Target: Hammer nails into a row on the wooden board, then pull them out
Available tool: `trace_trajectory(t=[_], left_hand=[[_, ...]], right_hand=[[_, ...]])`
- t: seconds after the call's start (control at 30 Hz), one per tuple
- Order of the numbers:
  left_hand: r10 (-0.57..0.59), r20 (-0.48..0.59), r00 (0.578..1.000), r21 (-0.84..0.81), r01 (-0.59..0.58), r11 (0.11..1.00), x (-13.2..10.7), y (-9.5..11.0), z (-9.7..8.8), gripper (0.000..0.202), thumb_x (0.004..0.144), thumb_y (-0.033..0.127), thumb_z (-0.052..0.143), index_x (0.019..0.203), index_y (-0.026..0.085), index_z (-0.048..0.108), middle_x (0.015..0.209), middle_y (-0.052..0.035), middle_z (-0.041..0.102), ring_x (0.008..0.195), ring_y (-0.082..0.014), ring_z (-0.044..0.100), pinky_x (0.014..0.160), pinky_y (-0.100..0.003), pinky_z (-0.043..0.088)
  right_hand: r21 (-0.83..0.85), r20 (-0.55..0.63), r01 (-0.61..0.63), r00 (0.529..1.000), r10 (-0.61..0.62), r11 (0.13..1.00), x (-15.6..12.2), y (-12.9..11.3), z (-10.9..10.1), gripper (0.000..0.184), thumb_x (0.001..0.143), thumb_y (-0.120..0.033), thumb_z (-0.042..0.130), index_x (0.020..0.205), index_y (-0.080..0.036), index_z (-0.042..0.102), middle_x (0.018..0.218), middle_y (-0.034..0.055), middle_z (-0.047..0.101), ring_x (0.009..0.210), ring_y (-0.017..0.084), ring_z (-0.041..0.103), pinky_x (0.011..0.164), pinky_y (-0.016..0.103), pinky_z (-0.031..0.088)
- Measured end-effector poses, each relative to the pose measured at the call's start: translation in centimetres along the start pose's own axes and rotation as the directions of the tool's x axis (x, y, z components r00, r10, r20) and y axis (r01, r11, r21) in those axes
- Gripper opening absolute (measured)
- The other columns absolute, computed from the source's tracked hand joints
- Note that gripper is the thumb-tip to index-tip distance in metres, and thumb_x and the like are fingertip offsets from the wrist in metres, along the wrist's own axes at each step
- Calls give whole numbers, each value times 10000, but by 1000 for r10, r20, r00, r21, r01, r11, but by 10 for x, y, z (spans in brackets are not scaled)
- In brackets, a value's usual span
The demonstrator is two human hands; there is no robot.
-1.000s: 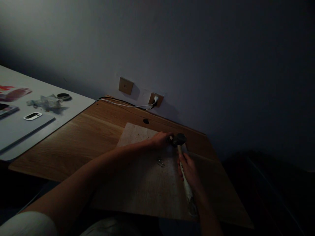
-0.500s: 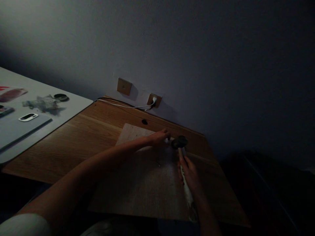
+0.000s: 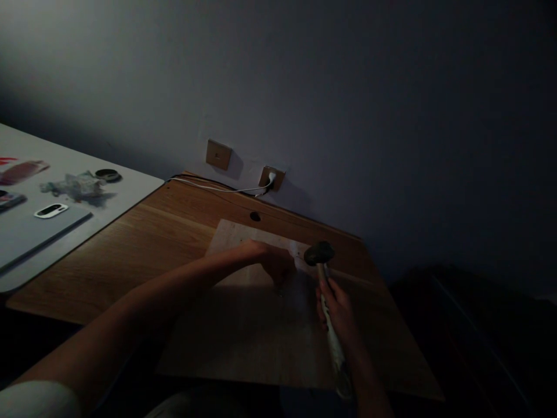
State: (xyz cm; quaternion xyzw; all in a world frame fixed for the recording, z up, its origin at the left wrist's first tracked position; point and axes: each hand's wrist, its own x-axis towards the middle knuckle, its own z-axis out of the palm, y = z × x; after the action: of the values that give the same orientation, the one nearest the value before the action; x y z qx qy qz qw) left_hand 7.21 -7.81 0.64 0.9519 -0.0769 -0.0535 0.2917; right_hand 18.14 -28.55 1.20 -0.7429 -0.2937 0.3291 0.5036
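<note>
My right hand (image 3: 336, 305) is wrapped round the pale handle of a hammer (image 3: 319, 254), whose dark head hangs just above the far part of a pale wooden board (image 3: 243, 342). My left hand (image 3: 273, 264) reaches down with bent fingers onto the board where small nails lay, just left of the hammer head. Its fingertips are in shadow, so whatever they pinch is hidden. The board lies flat on a brown wooden desk (image 3: 143, 244).
A white table (image 3: 130, 183) at the left carries a grey pad (image 3: 26, 229), a small white device (image 3: 51, 210), crumpled plastic (image 3: 76, 186) and a dark round lid (image 3: 107, 173). A white cable (image 3: 217, 187) runs to a wall socket (image 3: 270, 176). The room is dim; the right side is dark.
My left hand has pulled back from beside the hammer head and dropped toward the nails on the board. The hammer has stayed almost in place.
</note>
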Motion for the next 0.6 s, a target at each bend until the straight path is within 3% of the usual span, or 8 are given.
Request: trace_trajectory(t=[0.27, 0.43, 0.6], left_hand=[[-71, -62, 996, -32, 69, 997, -8, 5, -13, 250, 566, -16, 753, 626, 221, 701, 599, 78, 661, 567, -124, 552, 549, -224, 371], [-139, -80, 987, -15, 138, 990, -15, -4, -22, 361, 624, -22, 723, 872, 240, 756, 691, 71, 713, 656, -126, 611, 586, -196, 395], [-134, -216, 967, 28, 143, 989, -17, -21, -25, 311, 712, -11, 649, 884, 222, 762, 776, 42, 739, 693, -115, 638, 628, -186, 413]], right_hand=[[7, -1, -19, 1000, 19, 1000, 1, 2, 0, 606, 664, -819, 660, 784, -244, 511, 453, -97, 435, 306, 83, 381, 278, 194, 281], [2, 3, -12, 1000, 12, 1000, 1, 3, 3, 628, 637, -835, 667, 778, -244, 508, 417, -99, 430, 297, 85, 362, 276, 194, 291], [18, -25, -19, 999, 20, 1000, 0, -2, 5, 658, 607, -840, 670, 836, -239, 531, 458, -104, 452, 305, 81, 359, 269, 190, 285]])
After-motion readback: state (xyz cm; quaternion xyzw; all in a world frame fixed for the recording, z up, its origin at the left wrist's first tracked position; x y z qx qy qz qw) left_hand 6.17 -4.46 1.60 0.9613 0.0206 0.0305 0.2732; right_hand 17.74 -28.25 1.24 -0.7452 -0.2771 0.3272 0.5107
